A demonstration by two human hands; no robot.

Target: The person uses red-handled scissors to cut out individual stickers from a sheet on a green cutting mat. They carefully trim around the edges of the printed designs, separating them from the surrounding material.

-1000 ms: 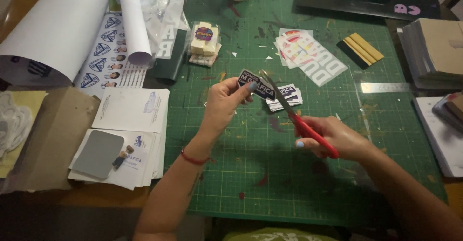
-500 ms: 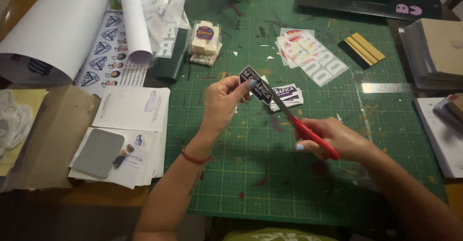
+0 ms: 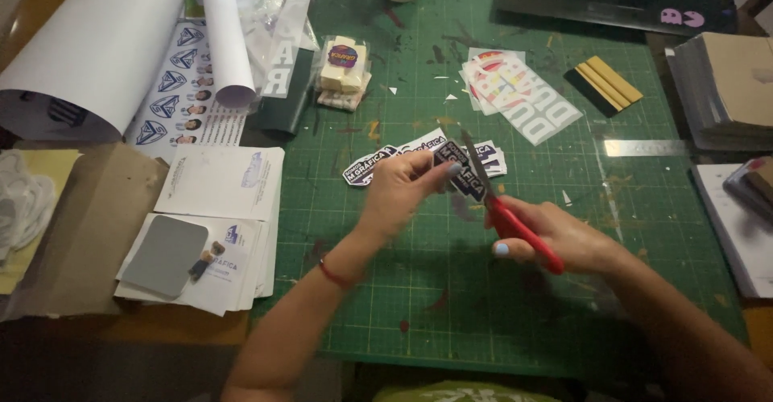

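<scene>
Pinching dark printed sticker (image 3: 463,178) up off green cutting mat (image 3: 419,289) w/ L hand (image 3: 403,189) so blades reach its edge; R hand (image 3: 555,237) closed round red-handled scissors (image 3: 507,209), blades parted at sticker; cut stickers (image 3: 386,159) lie flat just behind.

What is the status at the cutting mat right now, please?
Left hand pinches a dark printed sticker. Right hand works red-handled scissors, blades at the sticker edge. Cut stickers lie beneath; nothing blocking.
</scene>
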